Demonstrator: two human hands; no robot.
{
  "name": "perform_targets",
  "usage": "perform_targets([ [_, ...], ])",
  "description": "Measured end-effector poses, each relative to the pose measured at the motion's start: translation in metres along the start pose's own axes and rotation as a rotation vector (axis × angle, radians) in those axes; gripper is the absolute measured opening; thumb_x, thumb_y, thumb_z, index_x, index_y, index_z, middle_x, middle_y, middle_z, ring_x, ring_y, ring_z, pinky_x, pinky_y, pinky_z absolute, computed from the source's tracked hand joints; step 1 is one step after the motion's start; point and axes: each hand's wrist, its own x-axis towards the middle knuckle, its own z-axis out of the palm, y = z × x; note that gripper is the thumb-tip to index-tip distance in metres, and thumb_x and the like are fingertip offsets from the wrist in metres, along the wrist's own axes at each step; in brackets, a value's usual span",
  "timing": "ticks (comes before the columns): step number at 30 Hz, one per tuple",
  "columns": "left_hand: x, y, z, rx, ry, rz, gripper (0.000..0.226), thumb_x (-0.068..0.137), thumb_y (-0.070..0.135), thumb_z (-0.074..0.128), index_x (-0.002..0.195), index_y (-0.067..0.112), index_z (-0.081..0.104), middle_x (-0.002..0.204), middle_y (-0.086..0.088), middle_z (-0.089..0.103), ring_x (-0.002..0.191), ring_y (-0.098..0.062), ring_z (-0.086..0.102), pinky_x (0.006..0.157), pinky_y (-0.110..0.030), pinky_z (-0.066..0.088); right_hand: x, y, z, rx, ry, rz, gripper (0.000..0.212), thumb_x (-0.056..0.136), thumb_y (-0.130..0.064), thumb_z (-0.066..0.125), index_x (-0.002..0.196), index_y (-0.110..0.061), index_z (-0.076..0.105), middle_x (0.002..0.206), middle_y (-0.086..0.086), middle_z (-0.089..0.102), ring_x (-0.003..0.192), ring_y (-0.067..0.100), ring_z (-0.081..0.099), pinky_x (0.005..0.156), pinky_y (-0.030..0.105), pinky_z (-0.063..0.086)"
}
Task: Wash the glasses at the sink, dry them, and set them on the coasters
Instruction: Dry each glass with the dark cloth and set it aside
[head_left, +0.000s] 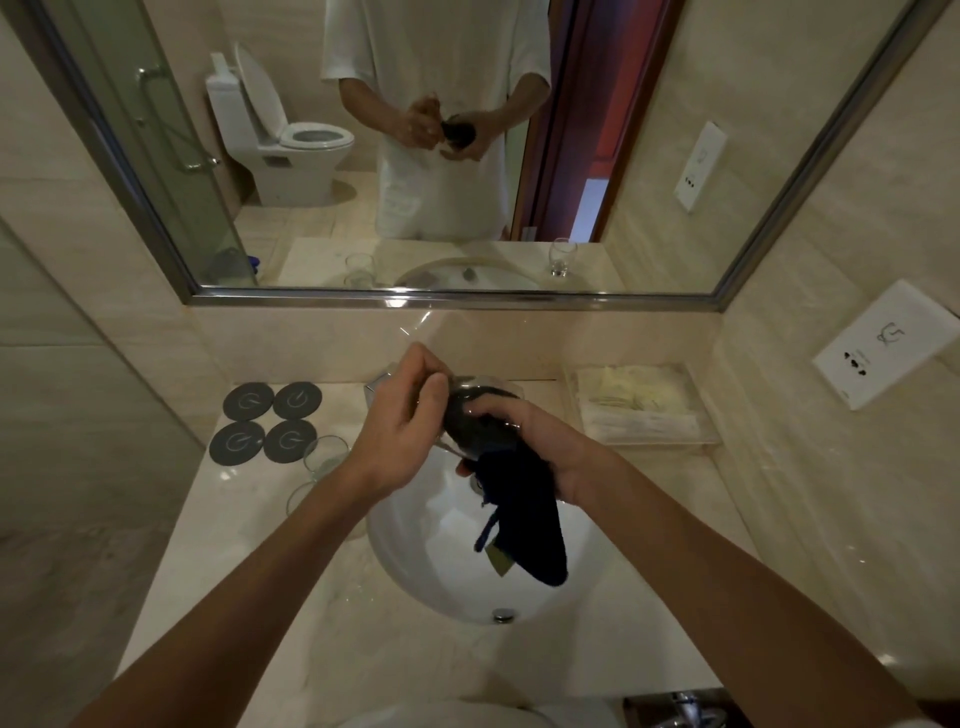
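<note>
Two hands work above a white oval sink basin (415, 561): the left hand (400, 431) pinches the rim of a clear drinking glass (470, 395), fingers curled, while the right hand (535, 441) grips a dark blue drying cloth (524, 525) stuffed inside. Four round grey coasters (270, 422) wait on the beige table (322, 639). Turning the glass slowly should dry it evenly.

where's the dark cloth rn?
Head view, centre: the dark cloth is stuffed into the glass held over the sink, gripped by the right hand, its tail hanging into the basin; the left hand steadies the glass.
</note>
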Motion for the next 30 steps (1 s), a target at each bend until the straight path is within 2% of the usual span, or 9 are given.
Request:
perform_targets([
  [4, -0.002, -0.005, -0.006, 0.089, -0.094, 0.071, 0.022, 0.099, 0.022, 0.035, 0.096, 0.005, 0.05, 0.08, -0.014, 0.053, 0.069, -0.021, 0.051, 0.061, -0.03, 0.043, 0.004, 0.005, -0.005, -0.085, 0.063, -0.177, 0.016, 0.093, -0.022, 0.068, 0.107, -0.013, 0.069, 0.087, 0.007, 0.075, 0.074, 0.023, 0.07, 0.062, 0.029, 0.056],
  [7, -0.002, -0.007, -0.006, -0.107, -0.12, -0.125, 0.019, 0.092, 0.014, 0.034, 0.101, 0.019, 0.049, 0.096, -0.011, 0.056, 0.081, -0.014, 0.055, 0.069, -0.022, 0.047, 0.012, 0.008, -0.013, -0.397, 0.278, -0.443, 0.024, 0.084, -0.021, 0.08, 0.104, -0.018, 0.067, 0.092, 0.0, 0.074, 0.081, 0.014, 0.07, 0.07, 0.023, 0.055],
  [12, 0.001, -0.015, -0.007, -0.423, -0.14, -0.419, 0.016, 0.089, 0.022, 0.043, 0.099, 0.015, 0.053, 0.101, -0.014, 0.057, 0.08, -0.022, 0.058, 0.062, -0.031, 0.049, 0.007, 0.011, -0.017, -0.742, 0.44, -0.766, 0.043, 0.077, -0.02, 0.085, 0.111, -0.023, 0.06, 0.086, -0.003, 0.066, 0.074, 0.009, 0.066, 0.069, 0.028, 0.058],
  [15, 0.007, -0.013, -0.009, -0.491, -0.214, -0.594, 0.025, 0.088, 0.036, 0.05, 0.094, 0.013, 0.058, 0.091, -0.012, 0.057, 0.071, -0.022, 0.056, 0.059, -0.032, 0.044, 0.005, 0.015, -0.016, -1.126, 0.453, -1.004, 0.058, 0.076, -0.019, 0.082, 0.124, -0.023, 0.05, 0.073, 0.006, 0.069, 0.06, 0.02, 0.066, 0.057, 0.04, 0.058],
  [20, 0.012, -0.023, -0.014, -0.357, -0.336, -0.864, 0.042, 0.098, 0.047, 0.045, 0.11, 0.012, 0.064, 0.104, -0.017, 0.071, 0.094, -0.035, 0.069, 0.083, -0.045, 0.052, 0.008, 0.018, -0.009, -1.817, 0.477, -1.469, 0.065, 0.071, -0.021, 0.088, 0.123, -0.008, 0.053, 0.068, 0.008, 0.066, 0.052, 0.022, 0.059, 0.044, 0.029, 0.047],
  [22, 0.012, -0.023, -0.016, -0.235, -0.398, -0.849, 0.04, 0.099, 0.044, 0.043, 0.118, 0.012, 0.058, 0.1, -0.019, 0.071, 0.086, -0.04, 0.068, 0.072, -0.045, 0.054, 0.011, 0.018, -0.01, -1.998, 0.51, -1.515, 0.059, 0.078, -0.02, 0.083, 0.125, -0.008, 0.049, 0.068, 0.007, 0.062, 0.054, 0.02, 0.055, 0.046, 0.029, 0.041],
  [25, 0.012, -0.016, -0.008, -0.102, -0.335, -0.806, 0.032, 0.101, 0.03, 0.035, 0.094, 0.011, 0.06, 0.07, -0.013, 0.06, 0.053, -0.023, 0.053, 0.047, -0.024, 0.034, 0.017, 0.015, -0.013, -2.005, 0.565, -1.516, 0.051, 0.077, -0.015, 0.08, 0.123, -0.01, 0.058, 0.063, 0.005, 0.059, 0.052, 0.019, 0.053, 0.048, 0.027, 0.033],
  [27, 0.011, -0.012, -0.001, -0.134, -0.215, -0.815, 0.037, 0.101, 0.035, 0.037, 0.082, 0.015, 0.063, 0.069, -0.014, 0.062, 0.054, -0.02, 0.055, 0.05, -0.024, 0.036, 0.016, 0.012, -0.009, -1.801, 0.598, -1.411, 0.062, 0.071, -0.021, 0.085, 0.124, -0.015, 0.054, 0.063, 0.004, 0.063, 0.051, 0.021, 0.057, 0.047, 0.025, 0.041],
  [30, 0.009, -0.008, 0.002, -0.232, -0.042, -0.734, 0.039, 0.1, 0.036, 0.04, 0.084, 0.011, 0.065, 0.076, -0.017, 0.062, 0.064, -0.026, 0.058, 0.05, -0.024, 0.044, 0.003, 0.001, 0.001, -1.378, 0.596, -1.022, 0.066, 0.073, -0.028, 0.082, 0.129, -0.022, 0.046, 0.071, -0.002, 0.065, 0.063, 0.018, 0.062, 0.062, 0.02, 0.049],
])
